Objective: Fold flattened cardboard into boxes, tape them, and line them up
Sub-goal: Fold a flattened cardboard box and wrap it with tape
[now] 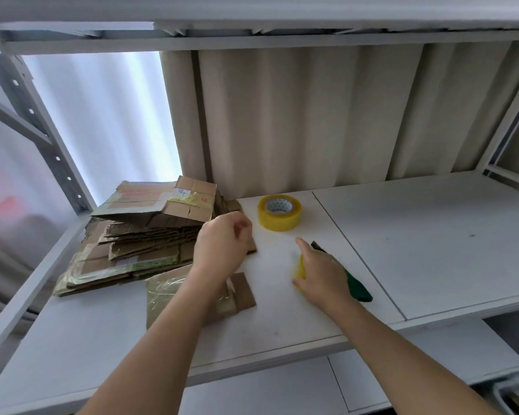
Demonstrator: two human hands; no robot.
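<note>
A stack of flattened cardboard boxes (pixel 138 235) lies at the left of the white shelf board (pixel 432 235). One flat cardboard piece (pixel 243 292) with clear tape on it lies in front of the stack. My left hand (pixel 222 247) is over that piece's far edge, blurred, its fingers curled at the edge. A roll of yellowish clear tape (pixel 279 212) stands behind the hands. My right hand (pixel 321 271) lies to the right, index finger stretched forward, thumb and fingers around a small yellow object (pixel 298 269). A green-handled cutter (pixel 358 290) pokes out from under that hand.
The shelf sits in a grey metal rack with an upright post (pixel 42 139) at the left and another shelf board overhead. A beige curtain (pixel 312 121) hangs behind. The board's right half (pixel 447 244) is bare. A lower shelf (pixel 282 390) shows beneath the front edge.
</note>
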